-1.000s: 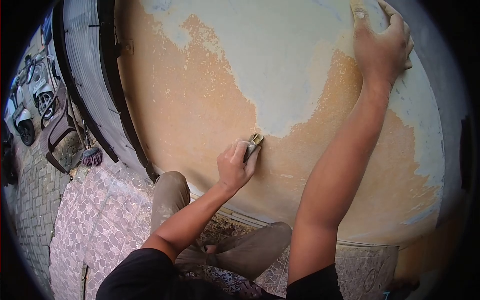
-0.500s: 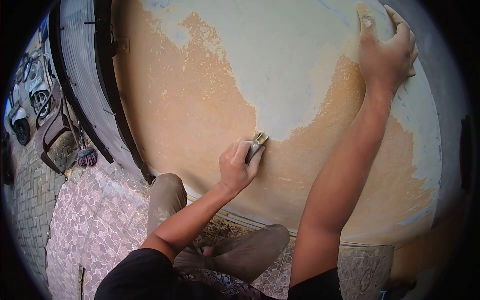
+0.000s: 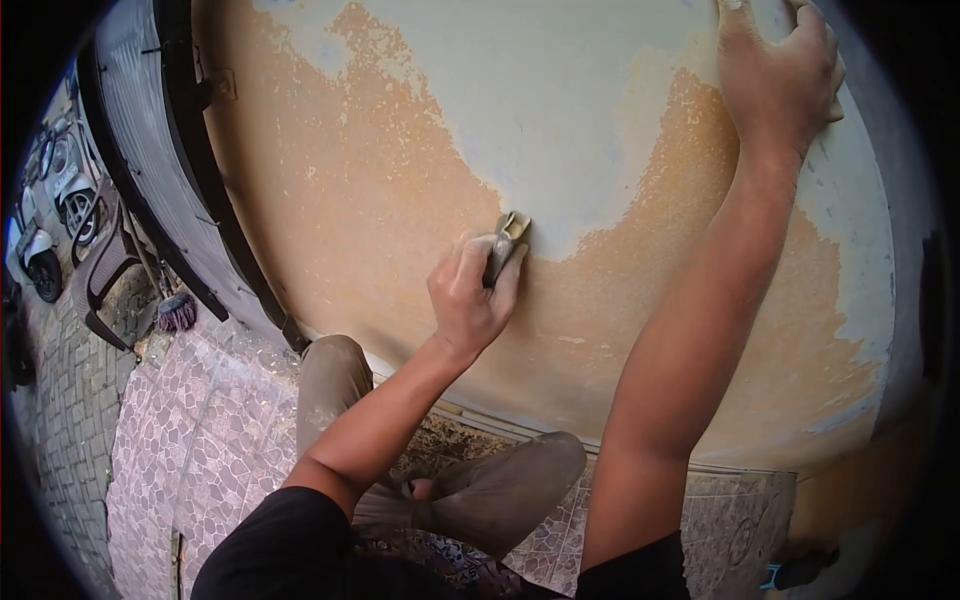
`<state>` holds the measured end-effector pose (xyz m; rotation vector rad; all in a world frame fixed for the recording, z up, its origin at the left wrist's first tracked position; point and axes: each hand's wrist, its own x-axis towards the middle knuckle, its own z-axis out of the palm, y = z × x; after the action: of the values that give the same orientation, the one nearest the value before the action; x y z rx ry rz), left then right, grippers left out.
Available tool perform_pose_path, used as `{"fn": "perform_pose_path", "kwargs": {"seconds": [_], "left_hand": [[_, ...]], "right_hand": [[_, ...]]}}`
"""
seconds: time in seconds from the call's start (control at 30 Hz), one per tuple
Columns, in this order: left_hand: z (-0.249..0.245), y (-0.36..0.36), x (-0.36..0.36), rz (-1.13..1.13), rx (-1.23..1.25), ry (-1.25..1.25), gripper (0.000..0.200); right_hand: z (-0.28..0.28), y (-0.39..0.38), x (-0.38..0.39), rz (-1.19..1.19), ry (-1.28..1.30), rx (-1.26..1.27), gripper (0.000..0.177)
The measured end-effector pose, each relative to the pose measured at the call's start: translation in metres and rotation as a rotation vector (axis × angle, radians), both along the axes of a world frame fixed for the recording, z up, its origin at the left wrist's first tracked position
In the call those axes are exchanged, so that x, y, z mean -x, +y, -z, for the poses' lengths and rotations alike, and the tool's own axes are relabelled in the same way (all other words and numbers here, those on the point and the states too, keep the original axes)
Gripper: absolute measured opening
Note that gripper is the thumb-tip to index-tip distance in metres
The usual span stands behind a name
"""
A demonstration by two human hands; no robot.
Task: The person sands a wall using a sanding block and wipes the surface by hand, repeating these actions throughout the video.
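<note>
The left hand [image 3: 470, 295] has its grip clamped on folded sandpaper [image 3: 508, 240], pressed to the rough, patchy orange wall [image 3: 380, 210]; the right hand [image 3: 775, 75] lies flat, grip apart.

Black short-sleeved shirt [image 3: 290, 540], sleeves ending above the elbows, bare forearms [image 3: 690, 330] below. Khaki-brown trousers [image 3: 510, 490], dusty, paler at the knees. Left hand [image 3: 468, 300] and right hand [image 3: 780, 75] bare, fingers powdered with pale dust. One bare toe [image 3: 421, 490] shows.

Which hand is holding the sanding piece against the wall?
The left hand, gripping the small folded tan sandpaper at the edge of the pale paint; the right hand only rests flat, higher on the patchy orange wall.
</note>
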<state>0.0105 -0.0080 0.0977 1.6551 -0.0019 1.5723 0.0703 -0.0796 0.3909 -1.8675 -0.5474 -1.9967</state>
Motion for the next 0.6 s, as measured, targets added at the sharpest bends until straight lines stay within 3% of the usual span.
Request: {"fn": "perform_pose_path", "kwargs": {"seconds": [0.07,0.17,0.27,0.37,0.43,0.53,0.6], "left_hand": [[-0.043,0.014,-0.006,-0.035,0.029,-0.037,0.026],[-0.041,0.009,-0.01,-0.076,-0.091,-0.07,0.026],[0.032,0.006,0.0,-0.072,-0.36,0.069,0.026],[0.032,0.011,0.019,-0.047,-0.328,0.204,0.023],[-0.009,0.013,0.015,-0.056,-0.241,0.14,0.022],[-0.067,0.015,0.0,-0.065,-0.134,0.043,0.021],[-0.068,0.009,-0.004,-0.064,-0.127,0.004,0.021]], "right_hand": [[0.003,-0.002,0.002,-0.023,-0.021,0.025,0.043],[0.004,0.001,0.007,-0.081,-0.037,0.007,0.043],[0.002,0.0,0.003,-0.018,-0.013,0.002,0.044],[-0.002,0.001,0.009,-0.101,0.023,0.002,0.044],[0.0,-0.002,0.002,-0.017,0.021,0.005,0.044],[0.002,-0.002,0.009,-0.09,0.042,0.001,0.045],[0.004,0.0,0.012,-0.09,0.073,-0.022,0.045]]}}
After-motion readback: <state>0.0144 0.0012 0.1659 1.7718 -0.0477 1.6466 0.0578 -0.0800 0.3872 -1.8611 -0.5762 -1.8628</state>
